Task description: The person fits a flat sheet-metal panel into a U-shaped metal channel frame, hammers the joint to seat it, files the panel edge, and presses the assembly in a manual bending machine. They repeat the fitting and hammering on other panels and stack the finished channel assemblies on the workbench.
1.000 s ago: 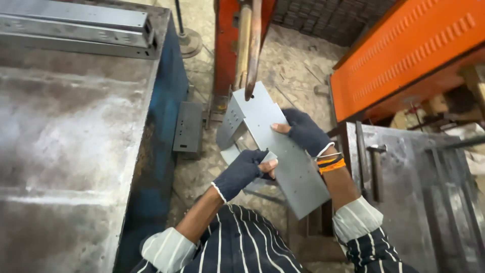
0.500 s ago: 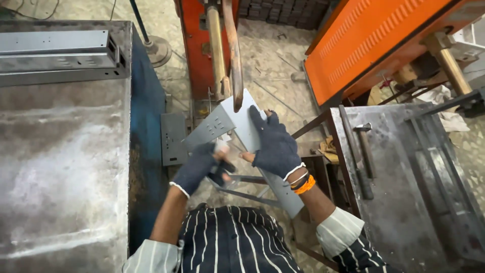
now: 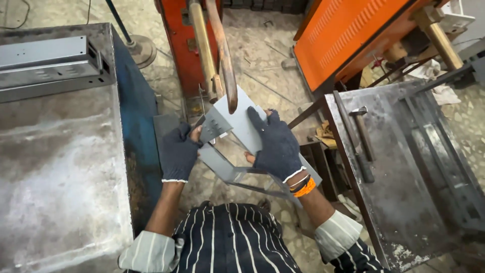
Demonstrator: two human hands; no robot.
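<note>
At your left, a wide steel table (image 3: 55, 177) with a scuffed, whitish-grey top and a blue side panel, bearing a long grey folded channel with small punched holes (image 3: 48, 63) along its far edge. At your right, a second steel table (image 3: 404, 167), darker and rust-flecked, with raised strips and a hammer (image 3: 364, 141) lying on it. Beyond that, an orange sheet-metal housing (image 3: 353, 35), slanted, with rows of louvre slots. Straight ahead, a red machine body (image 3: 179, 45) with two long copper-coloured arms (image 3: 212, 50) reaching down toward you. Below their tips, a grey bent sheet-metal bracket (image 3: 237, 126): smooth flat panel, folded flanges, a cluster of small holes on the left face. Your left hand (image 3: 178, 154), in a dark knit glove, grips the bracket's left flange; your right hand (image 3: 277, 146), gloved alike, lies spread on the flat panel, fingers curled over its edge, orange bands at the wrist.
</note>
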